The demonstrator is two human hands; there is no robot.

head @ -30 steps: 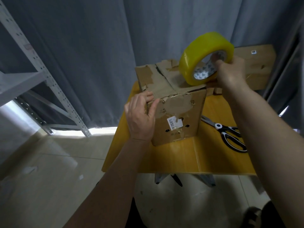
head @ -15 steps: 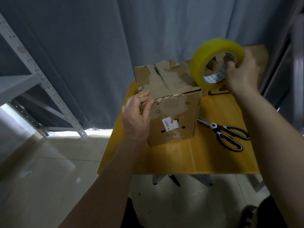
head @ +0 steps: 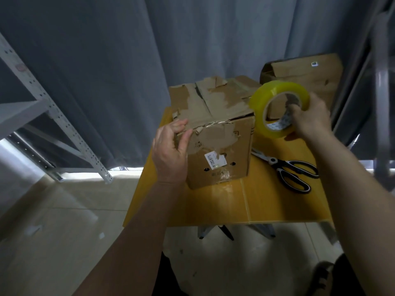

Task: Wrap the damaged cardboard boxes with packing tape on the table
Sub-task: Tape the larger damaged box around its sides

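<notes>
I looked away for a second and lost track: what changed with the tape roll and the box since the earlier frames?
The right hand carried the yellow tape roll off the top of the torn cardboard box and down past its right edge, closer to the yellow table; its grip on the roll never let go. The left hand stayed clamped on the box's near left corner. The box and scissors appear unmoved.

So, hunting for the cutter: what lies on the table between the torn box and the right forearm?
Black-handled scissors, flat on the yellow table, shown in the head view.
</notes>
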